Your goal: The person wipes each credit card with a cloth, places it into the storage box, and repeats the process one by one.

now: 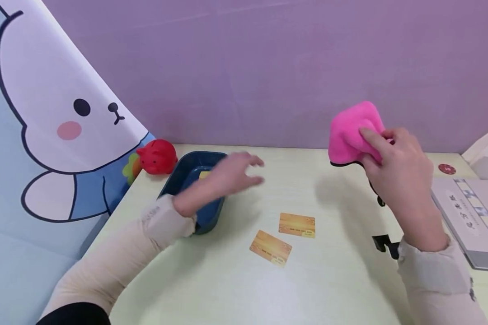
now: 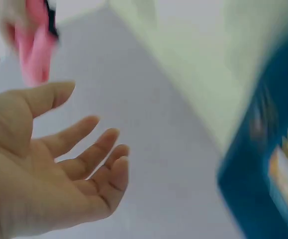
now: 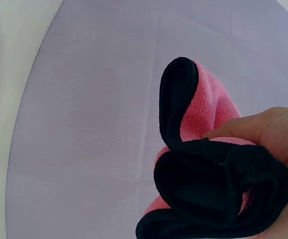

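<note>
My right hand (image 1: 408, 174) pinches a folded pink fleece cloth (image 1: 351, 135) with black edging, held above the right part of the table. In the right wrist view, several black-edged folds of the pink fleece cloth (image 3: 216, 107) show, with the thumb along its side. My left hand (image 1: 236, 174) holds nothing and hovers over the right rim of a dark blue tray (image 1: 217, 214), its fingers loosely bent. Something yellow (image 1: 204, 174) lies inside the tray. Two golden cards, one upper (image 1: 297, 225) and one lower (image 1: 270, 248), lie flat on the table between the hands.
A red piggy bank (image 1: 157, 156) stands behind the tray at the back left. At the right lie a white-and-grey flat box (image 1: 463, 216) and a round red chip (image 1: 447, 169). A black piece (image 1: 384, 243) sits by the right sleeve. Purple cloth (image 1: 244, 76) hangs behind the table.
</note>
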A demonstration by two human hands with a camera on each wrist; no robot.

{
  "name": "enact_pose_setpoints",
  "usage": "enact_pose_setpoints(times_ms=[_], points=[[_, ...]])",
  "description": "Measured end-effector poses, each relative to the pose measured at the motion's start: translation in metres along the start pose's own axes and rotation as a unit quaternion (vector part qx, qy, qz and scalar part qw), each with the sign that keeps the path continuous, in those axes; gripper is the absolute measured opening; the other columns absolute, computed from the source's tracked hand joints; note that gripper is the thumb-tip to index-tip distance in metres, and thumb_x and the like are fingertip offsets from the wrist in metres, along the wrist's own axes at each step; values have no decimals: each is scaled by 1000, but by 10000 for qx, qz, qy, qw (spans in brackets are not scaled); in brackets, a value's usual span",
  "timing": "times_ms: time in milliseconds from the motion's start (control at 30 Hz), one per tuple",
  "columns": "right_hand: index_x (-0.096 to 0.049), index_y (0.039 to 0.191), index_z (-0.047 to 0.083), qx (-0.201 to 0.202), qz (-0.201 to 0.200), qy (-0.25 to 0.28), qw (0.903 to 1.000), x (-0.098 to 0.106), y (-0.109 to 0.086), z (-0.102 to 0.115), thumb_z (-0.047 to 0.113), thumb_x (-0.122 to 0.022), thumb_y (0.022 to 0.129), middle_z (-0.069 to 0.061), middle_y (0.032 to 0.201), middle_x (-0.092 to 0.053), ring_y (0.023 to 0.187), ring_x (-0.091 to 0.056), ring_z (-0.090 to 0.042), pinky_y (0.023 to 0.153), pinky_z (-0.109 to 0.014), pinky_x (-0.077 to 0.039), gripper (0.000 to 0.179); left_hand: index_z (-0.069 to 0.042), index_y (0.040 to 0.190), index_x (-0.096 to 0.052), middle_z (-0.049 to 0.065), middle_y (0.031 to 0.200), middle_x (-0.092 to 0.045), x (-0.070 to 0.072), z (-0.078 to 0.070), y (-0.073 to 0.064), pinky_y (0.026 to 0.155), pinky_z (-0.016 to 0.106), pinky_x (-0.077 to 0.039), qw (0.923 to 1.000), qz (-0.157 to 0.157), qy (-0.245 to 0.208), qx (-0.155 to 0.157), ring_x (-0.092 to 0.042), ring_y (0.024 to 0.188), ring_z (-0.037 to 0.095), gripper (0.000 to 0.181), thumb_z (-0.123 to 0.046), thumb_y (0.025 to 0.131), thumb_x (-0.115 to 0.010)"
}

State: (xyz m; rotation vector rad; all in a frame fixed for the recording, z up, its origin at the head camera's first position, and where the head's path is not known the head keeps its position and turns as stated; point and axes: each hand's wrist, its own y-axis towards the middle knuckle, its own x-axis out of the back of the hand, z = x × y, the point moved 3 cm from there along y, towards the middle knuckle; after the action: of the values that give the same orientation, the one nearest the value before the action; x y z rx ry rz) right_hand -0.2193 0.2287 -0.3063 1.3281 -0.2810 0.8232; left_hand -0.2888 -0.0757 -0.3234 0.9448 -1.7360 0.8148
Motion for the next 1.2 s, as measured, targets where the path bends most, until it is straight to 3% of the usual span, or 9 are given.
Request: enact_pose_setpoints(times_ms=[67,167,233,333,567,867,1200], points=[[-71,124,16,12,-35,-8,10000,2,0,0,6,-67,87,-29,108,-60,94,-55,-46,56,-64,-40,38,-21,137,-61,7,139,-58,-27,-16,0,103,48,-47,9977,445,486,-177,-52,128,29,49,-43,94,-68],[-72,123,16,55,-68,14,10000,3,1,0,6,-67,87,-28,107,-60,95,-55,-46,56,-63,-40,38,-26,135,-62,5,137,-56,-64,-28,0,101,47,-46,9899,982,998,-225,-49,126,27,50,-47,90,-71],[-72,123,16,91,-80,39,9999,3,1,1,5,-67,86,-28,106,-60,95,-55,-46,56,-63,-40,39,-28,135,-62,3,136,-55,-81,-32,0,101,44,-44,9858,1207,1145,-210,-47,125,25,52,-48,89,-72],[-72,123,17,118,-123,63,9998,1,2,3,4,-67,86,-28,105,-61,93,-55,-46,57,-63,-41,39,-29,134,-62,1,137,-53,-95,-36,2,101,41,-41,9832,1303,1258,-239,-44,124,23,53,-49,87,-74],[-72,123,17,54,-99,48,9999,1,1,3,3,-66,86,-28,107,-61,93,-56,-47,57,-63,-41,41,-27,126,-64,-1,129,-53,-104,-43,9,98,38,-40,9757,1428,1611,-414,-43,115,19,49,-52,85,-75],[-71,124,17,-11,-54,56,10000,2,1,3,2,-65,85,-28,107,-61,93,-55,-46,59,-63,-41,42,-23,122,-62,-1,123,-53,-100,-51,12,95,38,-41,9647,1520,2051,-640,-42,112,19,47,-50,85,-75],[-71,124,17,-18,-5,69,10000,1,0,3,2,-68,85,-27,105,-60,91,-55,-46,57,-62,-41,42,-18,119,-58,0,118,-50,-102,-49,21,98,38,-41,9602,1788,2057,-613,-40,112,19,50,-52,85,-73]])
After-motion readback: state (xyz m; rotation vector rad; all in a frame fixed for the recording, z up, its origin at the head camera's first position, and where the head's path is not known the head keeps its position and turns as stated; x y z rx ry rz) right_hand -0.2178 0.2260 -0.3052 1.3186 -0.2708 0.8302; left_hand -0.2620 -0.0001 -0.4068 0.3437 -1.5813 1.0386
